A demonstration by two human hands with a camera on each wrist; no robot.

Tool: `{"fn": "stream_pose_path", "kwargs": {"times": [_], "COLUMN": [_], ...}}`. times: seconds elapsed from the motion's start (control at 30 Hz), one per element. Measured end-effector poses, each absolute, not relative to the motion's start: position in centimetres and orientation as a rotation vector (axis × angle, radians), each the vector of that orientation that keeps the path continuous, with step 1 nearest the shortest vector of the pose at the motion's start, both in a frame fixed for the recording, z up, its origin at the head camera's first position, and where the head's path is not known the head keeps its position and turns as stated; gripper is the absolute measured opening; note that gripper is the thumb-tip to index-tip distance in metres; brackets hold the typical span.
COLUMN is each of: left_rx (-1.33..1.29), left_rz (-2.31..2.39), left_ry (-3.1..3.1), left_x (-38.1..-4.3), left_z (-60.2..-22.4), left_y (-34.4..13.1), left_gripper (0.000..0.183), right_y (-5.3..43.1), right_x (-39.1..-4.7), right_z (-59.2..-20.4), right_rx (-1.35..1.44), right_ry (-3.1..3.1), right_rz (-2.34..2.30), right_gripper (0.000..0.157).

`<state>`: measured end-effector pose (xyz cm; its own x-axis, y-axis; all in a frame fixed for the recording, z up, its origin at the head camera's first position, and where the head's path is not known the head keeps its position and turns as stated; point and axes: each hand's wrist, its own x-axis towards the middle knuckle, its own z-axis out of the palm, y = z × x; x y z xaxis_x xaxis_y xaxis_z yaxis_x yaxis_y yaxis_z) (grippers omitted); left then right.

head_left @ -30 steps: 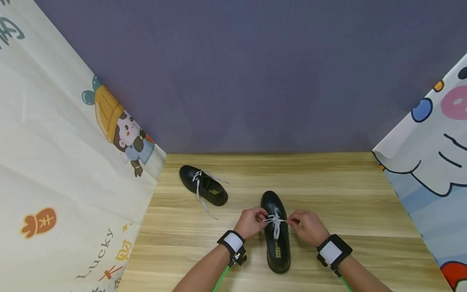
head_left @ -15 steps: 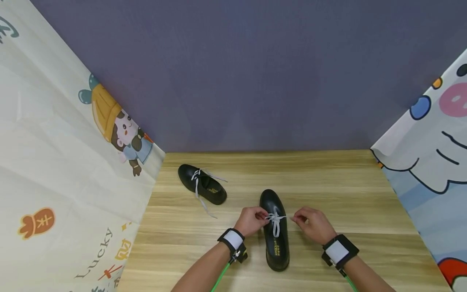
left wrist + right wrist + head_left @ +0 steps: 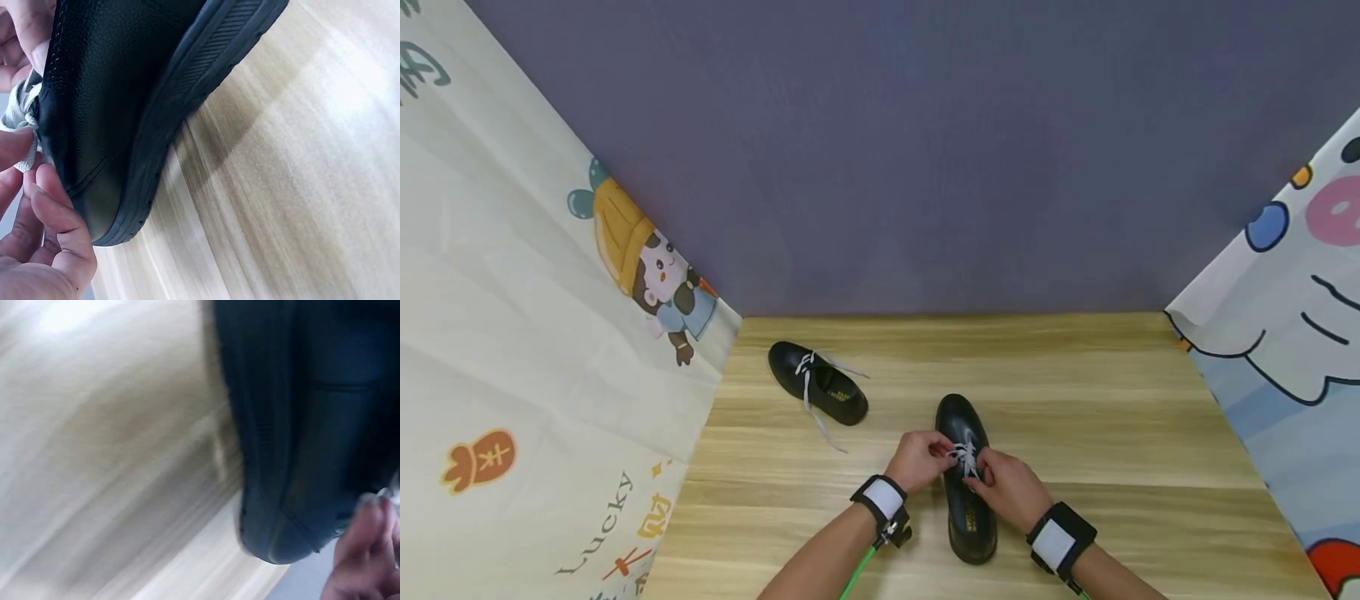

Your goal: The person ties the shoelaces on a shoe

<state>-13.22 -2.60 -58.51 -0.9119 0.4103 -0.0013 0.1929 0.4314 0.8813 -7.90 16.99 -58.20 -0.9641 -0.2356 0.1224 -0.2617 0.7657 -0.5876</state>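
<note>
A black leather shoe (image 3: 973,525) stands on the wood-patterned surface, its toe pointing away from me. Its light grey shoelace (image 3: 966,458) is knotted over the tongue. On the left side of the knot, my left hand (image 3: 917,461) pinches the lace between thumb and fingertips; the left wrist view shows the knot (image 3: 22,115) close by. My right hand (image 3: 1013,490) reaches over the shoe from the right, its thumb and fingertips pinching the lace just below the knot. Blur in the right wrist view softens the right fingertips (image 3: 369,519) at the lace.
A second black shoe (image 3: 842,400) lies further back on the left, its laces hanging loose onto the wood-patterned surface (image 3: 1097,400). Behind rises a grey-purple panel (image 3: 955,167). Printed white sheets flank the left (image 3: 550,333) and right (image 3: 1247,308).
My right hand first drew a lace end out to the right, then let it go and came in over the shoe to the lace below the knot. The left hand stayed nearly still.
</note>
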Motion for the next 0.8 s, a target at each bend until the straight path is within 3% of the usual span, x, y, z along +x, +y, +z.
{"fn": "stream_pose_path", "kwargs": {"times": [0.4, 0.8], "left_rx": [0.631, 0.786], "left_rz": [1.301, 1.133], "left_ry": [2.621, 2.778], "left_x": [-13.3, -13.0], "left_z": [-58.2, -58.2], "left_y": [-2.8, -3.1], "left_gripper": [0.004, 0.005], "right_y": [18.1, 19.1], "right_x": [-8.9, -9.5], "right_z": [-57.4, -59.0], "right_rx": [0.529, 0.710], "right_ry": [-2.765, -2.533], "right_rz": [1.179, 1.149], "right_gripper": [0.017, 0.023]}}
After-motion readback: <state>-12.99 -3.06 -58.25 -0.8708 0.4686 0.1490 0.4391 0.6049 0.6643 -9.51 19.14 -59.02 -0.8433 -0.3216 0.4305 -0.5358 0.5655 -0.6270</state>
